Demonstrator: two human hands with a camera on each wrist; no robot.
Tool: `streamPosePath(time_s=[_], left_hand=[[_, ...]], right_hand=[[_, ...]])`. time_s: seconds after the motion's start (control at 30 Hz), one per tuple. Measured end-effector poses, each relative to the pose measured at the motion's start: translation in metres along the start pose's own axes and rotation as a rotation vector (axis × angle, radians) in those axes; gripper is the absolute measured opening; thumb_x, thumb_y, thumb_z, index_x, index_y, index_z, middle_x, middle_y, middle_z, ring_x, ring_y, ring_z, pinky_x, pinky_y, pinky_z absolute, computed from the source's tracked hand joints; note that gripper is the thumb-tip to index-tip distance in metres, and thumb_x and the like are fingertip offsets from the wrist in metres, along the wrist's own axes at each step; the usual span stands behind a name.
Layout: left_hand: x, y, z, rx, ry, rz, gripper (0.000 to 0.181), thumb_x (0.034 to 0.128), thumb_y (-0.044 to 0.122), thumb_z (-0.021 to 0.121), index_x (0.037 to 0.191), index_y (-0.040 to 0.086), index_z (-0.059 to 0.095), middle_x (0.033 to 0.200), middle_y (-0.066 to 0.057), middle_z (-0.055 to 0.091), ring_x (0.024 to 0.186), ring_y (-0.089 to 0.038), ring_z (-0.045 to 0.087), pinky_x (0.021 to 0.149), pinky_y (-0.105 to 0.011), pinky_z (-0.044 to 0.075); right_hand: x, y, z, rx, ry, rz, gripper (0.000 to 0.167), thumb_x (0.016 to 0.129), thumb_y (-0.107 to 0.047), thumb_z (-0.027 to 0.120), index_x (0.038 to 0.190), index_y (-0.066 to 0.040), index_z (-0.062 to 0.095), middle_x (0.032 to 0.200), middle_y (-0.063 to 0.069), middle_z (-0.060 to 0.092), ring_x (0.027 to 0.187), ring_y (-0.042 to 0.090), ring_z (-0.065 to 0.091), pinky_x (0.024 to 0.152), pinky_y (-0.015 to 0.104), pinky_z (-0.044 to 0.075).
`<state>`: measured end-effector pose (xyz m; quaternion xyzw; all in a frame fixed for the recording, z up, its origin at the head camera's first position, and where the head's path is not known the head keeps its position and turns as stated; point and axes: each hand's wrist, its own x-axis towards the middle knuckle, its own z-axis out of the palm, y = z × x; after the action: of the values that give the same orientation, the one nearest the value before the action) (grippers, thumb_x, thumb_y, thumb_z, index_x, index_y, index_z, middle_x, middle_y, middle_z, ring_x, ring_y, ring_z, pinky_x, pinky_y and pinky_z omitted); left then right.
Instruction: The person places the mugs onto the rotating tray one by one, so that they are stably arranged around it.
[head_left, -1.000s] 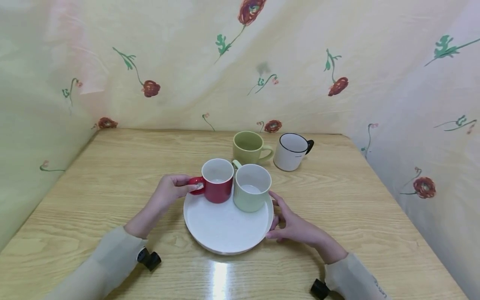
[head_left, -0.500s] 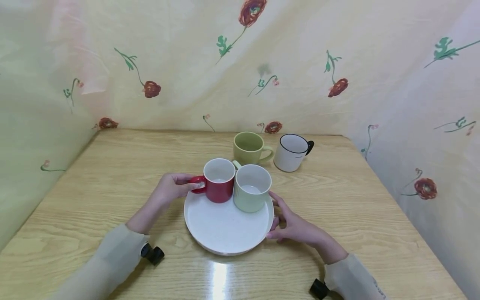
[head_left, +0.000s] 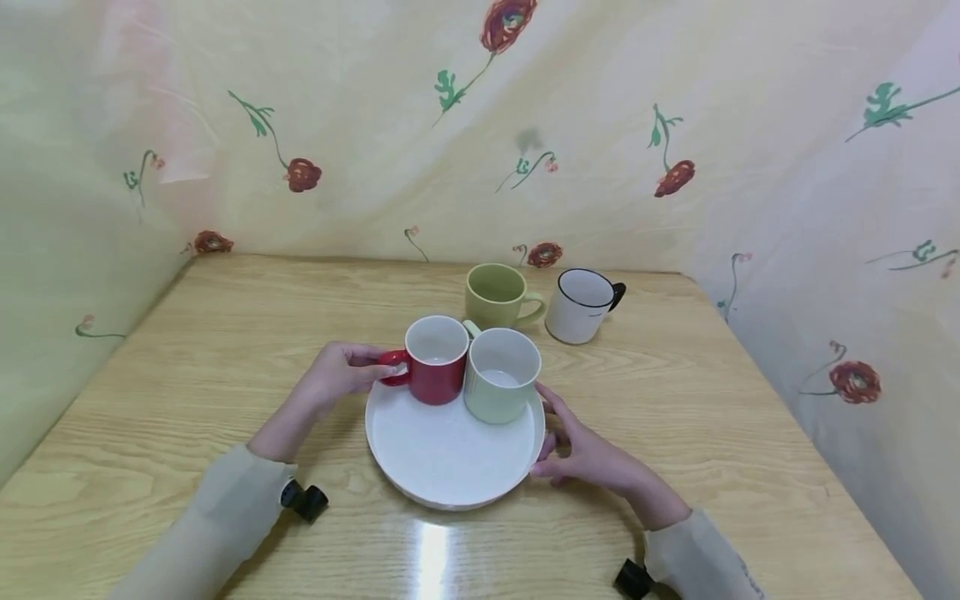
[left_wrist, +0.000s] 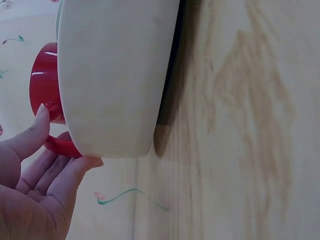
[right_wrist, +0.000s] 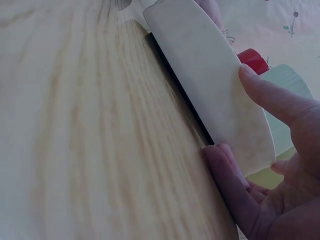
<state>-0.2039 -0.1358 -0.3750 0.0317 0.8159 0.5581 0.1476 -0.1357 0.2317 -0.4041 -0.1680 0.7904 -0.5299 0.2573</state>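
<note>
A red mug (head_left: 437, 375) and a pale green mug (head_left: 498, 392) stand side by side on the back part of a round white tray (head_left: 450, 458). The left hand (head_left: 341, 372) pinches the red mug's handle, its thumb on the near side; the left wrist view shows the thumb and fingers around that handle (left_wrist: 62, 146). At the tray's right side the right hand (head_left: 585, 450) grips the rim, thumb in front and a finger reaching beside the pale green mug. In the right wrist view the fingers (right_wrist: 227, 165) curl at the tray's lower edge, with the thumb on its upper edge.
Behind the tray stand an olive green mug (head_left: 495, 297), its handle to the right, and a white mug with a black rim and handle (head_left: 577, 312). Flower-patterned cloth (head_left: 360, 167) hangs behind and beside the wooden table (head_left: 225, 333).
The red mug has shifted very slightly right, closer to the pale green mug, with the left hand on its handle. The right hand stays at the tray.
</note>
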Motion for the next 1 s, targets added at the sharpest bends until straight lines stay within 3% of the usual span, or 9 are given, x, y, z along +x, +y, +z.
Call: streamPosePath(time_s=[0.37, 0.47, 0.6, 0.77, 0.87, 1.0], left_hand=[[0.000, 0.000, -0.007, 0.005, -0.081, 0.018, 0.042, 0.0872, 0.016, 0.072, 0.123, -0.004, 0.063, 0.119, -0.021, 0.067, 0.095, -0.017, 0.068, 0.082, -0.032, 0.060], [-0.001, -0.002, -0.010, 0.001, -0.106, 0.048, 0.042, 0.0872, 0.015, 0.072, 0.125, -0.001, 0.063, 0.122, -0.020, 0.066, 0.097, -0.017, 0.067, 0.083, -0.031, 0.060], [-0.002, -0.004, -0.014, 0.015, -0.136, 0.109, 0.047, 0.0872, 0.012, 0.070, 0.131, 0.001, 0.059, 0.130, -0.020, 0.060, 0.109, -0.027, 0.062, 0.085, -0.034, 0.059], [0.001, -0.007, -0.016, 0.100, -0.180, 0.176, 0.058, 0.0864, 0.012, 0.071, 0.139, 0.000, 0.050, 0.137, -0.020, 0.055, 0.128, -0.037, 0.050, 0.104, -0.048, 0.048], [0.002, -0.009, -0.016, 0.139, -0.212, 0.188, 0.062, 0.0871, 0.013, 0.070, 0.142, -0.001, 0.045, 0.139, -0.021, 0.054, 0.129, -0.038, 0.049, 0.109, -0.051, 0.043], [0.001, -0.009, -0.018, 0.156, -0.225, 0.200, 0.061, 0.0872, 0.011, 0.069, 0.141, -0.004, 0.045, 0.138, -0.023, 0.054, 0.125, -0.039, 0.053, 0.105, -0.049, 0.047]], right_hand=[[-0.002, 0.003, -0.003, 0.012, -0.002, 0.001, 0.107, 0.086, -0.015, 0.074, 0.156, -0.026, -0.005, 0.157, 0.024, 0.008, 0.094, 0.013, 0.056, 0.069, 0.033, 0.059], [-0.002, 0.002, -0.003, 0.007, -0.003, -0.003, 0.106, 0.086, -0.015, 0.073, 0.156, -0.026, -0.005, 0.157, 0.023, 0.008, 0.094, 0.013, 0.056, 0.069, 0.034, 0.059], [-0.001, 0.003, -0.002, 0.005, -0.003, -0.004, 0.106, 0.086, -0.014, 0.073, 0.156, -0.025, -0.005, 0.157, 0.023, 0.008, 0.095, 0.014, 0.057, 0.069, 0.035, 0.059], [-0.002, 0.002, -0.002, 0.013, 0.001, -0.001, 0.106, 0.086, -0.014, 0.073, 0.156, -0.025, -0.005, 0.157, 0.023, 0.008, 0.095, 0.014, 0.056, 0.070, 0.035, 0.059], [-0.003, 0.002, -0.002, 0.009, -0.003, -0.006, 0.106, 0.086, -0.014, 0.073, 0.156, -0.024, -0.006, 0.158, 0.025, 0.006, 0.095, 0.015, 0.057, 0.070, 0.035, 0.059], [-0.004, -0.001, -0.003, -0.017, -0.005, -0.010, 0.104, 0.087, -0.015, 0.072, 0.157, -0.022, -0.005, 0.159, 0.025, 0.005, 0.097, 0.015, 0.059, 0.070, 0.037, 0.060]])
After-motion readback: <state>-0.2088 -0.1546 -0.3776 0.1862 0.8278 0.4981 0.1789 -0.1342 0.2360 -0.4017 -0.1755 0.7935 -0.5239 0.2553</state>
